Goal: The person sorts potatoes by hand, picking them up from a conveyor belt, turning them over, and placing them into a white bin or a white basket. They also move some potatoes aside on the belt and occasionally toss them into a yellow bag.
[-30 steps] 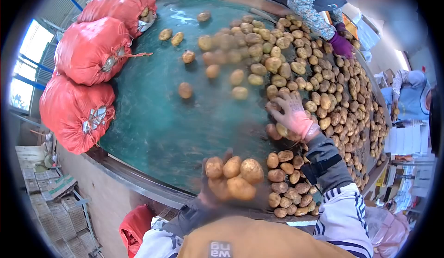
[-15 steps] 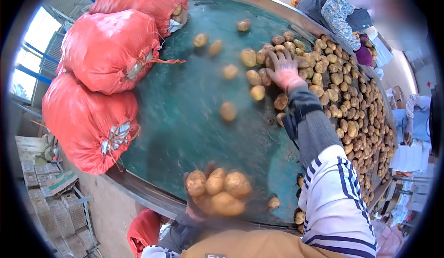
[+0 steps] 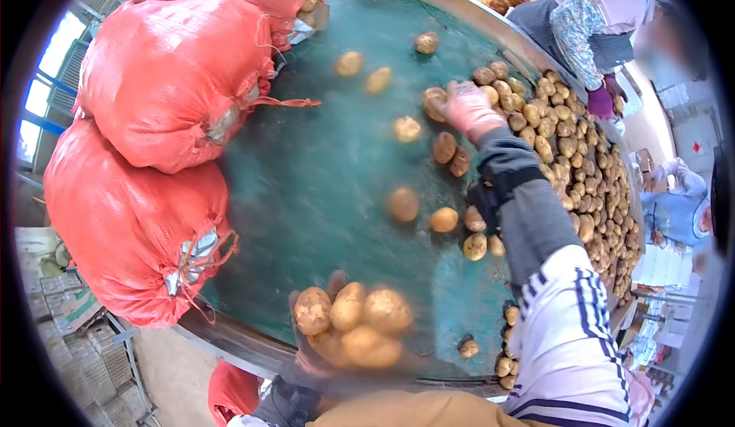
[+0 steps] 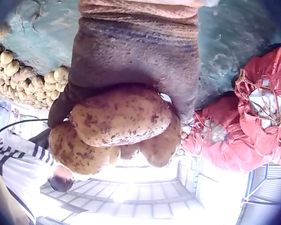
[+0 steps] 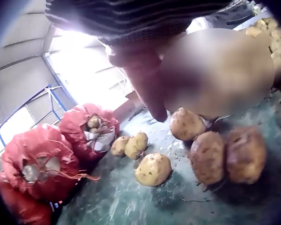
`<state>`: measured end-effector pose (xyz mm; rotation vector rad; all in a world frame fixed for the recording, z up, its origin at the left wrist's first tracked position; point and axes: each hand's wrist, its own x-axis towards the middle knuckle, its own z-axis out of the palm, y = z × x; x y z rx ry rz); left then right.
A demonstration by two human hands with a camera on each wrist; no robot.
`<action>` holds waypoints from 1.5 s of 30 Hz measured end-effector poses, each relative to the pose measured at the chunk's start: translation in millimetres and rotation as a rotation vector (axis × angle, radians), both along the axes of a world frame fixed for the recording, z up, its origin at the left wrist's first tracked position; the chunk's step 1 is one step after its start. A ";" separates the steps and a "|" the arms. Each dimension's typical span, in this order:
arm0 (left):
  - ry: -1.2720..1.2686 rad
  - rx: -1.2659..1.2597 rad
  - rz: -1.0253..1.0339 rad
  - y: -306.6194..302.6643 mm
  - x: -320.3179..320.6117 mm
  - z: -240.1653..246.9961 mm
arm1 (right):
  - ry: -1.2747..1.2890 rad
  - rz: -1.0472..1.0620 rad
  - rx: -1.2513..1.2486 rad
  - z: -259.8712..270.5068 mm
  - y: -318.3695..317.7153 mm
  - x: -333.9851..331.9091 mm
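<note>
Several potatoes (image 3: 371, 346) are stacked in my gloved left hand (image 4: 136, 58), low in the head view near the table's front edge. In the left wrist view a long, dirt-flecked potato (image 4: 124, 115) lies across the others against the palm, with fingers curling round the bunch. My gloved right hand (image 3: 471, 111) reaches out to the far middle of the table, over the left edge of the potato pile. Right beside it sits a brown potato (image 3: 434, 104). The thumb (image 5: 152, 96) points down near a potato (image 5: 187, 124); a blur hides the other fingers, and I cannot tell their grip.
Red sacks (image 3: 134, 220) line the left side of the green table (image 3: 306, 228). Loose potatoes (image 3: 404, 204) lie scattered across the middle. A large potato pile (image 3: 589, 174) covers the right side. Another person in purple gloves (image 3: 601, 101) works at the far right edge.
My right hand went forward over the pile with spread fingers, then shifted slightly left and down. Potatoes near it now lie more spread out. My left hand keeps its potatoes; the view has turned.
</note>
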<state>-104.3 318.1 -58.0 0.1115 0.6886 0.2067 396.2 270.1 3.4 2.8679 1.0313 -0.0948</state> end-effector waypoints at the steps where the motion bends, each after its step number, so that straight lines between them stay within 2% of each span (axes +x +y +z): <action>1: 0.004 -0.002 0.001 1.4 -0.5 -0.6 | 0.010 -0.005 -0.190 -3.0 19.4 1.0; 4: 0.018 -0.008 0.014 5.6 -1.6 -5.0 | 0.044 -0.160 -0.062 -13.5 43.7 -6.2; 7: 0.037 -0.017 0.021 8.7 1.0 -8.8 | 0.064 -0.021 -0.149 -9.6 38.4 -9.0; 10: 0.058 -0.029 0.018 11.4 2.6 -14.8 | 0.149 0.084 -0.090 7.6 32.6 -19.4; 13: 0.088 -0.041 0.006 11.7 5.5 -20.6 | 0.398 -0.186 0.415 -11.7 29.3 12.6; 15: 0.098 -0.050 0.003 11.4 7.6 -24.0 | 0.632 -0.312 0.804 -5.4 43.3 45.4; 17: 0.112 -0.053 0.004 12.0 10.4 -25.3 | 0.697 -0.433 0.945 -7.9 64.7 89.3; 19: 0.136 -0.063 -0.001 13.0 10.0 -27.6 | 0.651 -0.460 0.936 -3.6 87.3 99.6; 20: 0.138 -0.064 0.005 14.4 12.9 -29.8 | 0.632 -0.503 0.845 -25.9 97.9 131.7; 22: 0.162 -0.072 0.015 14.1 13.3 -32.4 | 0.632 -0.460 0.851 -43.4 123.3 135.0; 24: 0.184 -0.081 0.029 13.5 13.6 -35.0 | 0.369 -0.309 0.503 -39.9 134.0 118.4; 25: 0.196 -0.084 0.032 11.5 13.3 -35.4 | 0.050 -0.260 0.352 -36.5 144.4 94.6; 27: 0.208 -0.091 0.039 9.3 15.7 -38.9 | 0.036 -0.199 0.381 -41.2 142.5 81.9; 30: 0.212 -0.090 0.035 8.3 19.0 -41.4 | 0.492 -0.132 0.591 -28.4 129.6 83.9; 31: 0.210 -0.084 0.033 8.1 20.0 -41.4 | 0.687 -0.129 0.807 -25.8 132.9 82.8; 33: 0.196 -0.077 0.028 8.1 23.4 -41.1 | 0.842 -0.156 1.023 -13.0 142.7 62.5; 35: 0.189 -0.071 0.024 7.0 23.8 -39.7 | 0.851 -0.025 0.944 -3.8 161.8 42.5; 37: 0.179 -0.051 0.029 9.9 25.3 -37.5 | 0.919 0.166 0.880 -20.6 181.0 24.2; 39: 0.170 -0.049 0.035 11.5 23.0 -35.7 | 0.673 0.337 0.717 -43.2 194.8 3.2; 41: 0.167 -0.039 0.041 16.9 23.6 -36.0 | 0.305 0.496 0.594 -50.8 190.8 -42.2; 43: 0.163 -0.017 0.055 20.6 22.2 -35.2 | 0.166 0.638 0.570 -40.7 182.7 -73.4; 45: 0.149 0.002 0.050 27.2 25.8 -36.4 | 0.165 0.594 0.553 -47.8 174.6 -84.8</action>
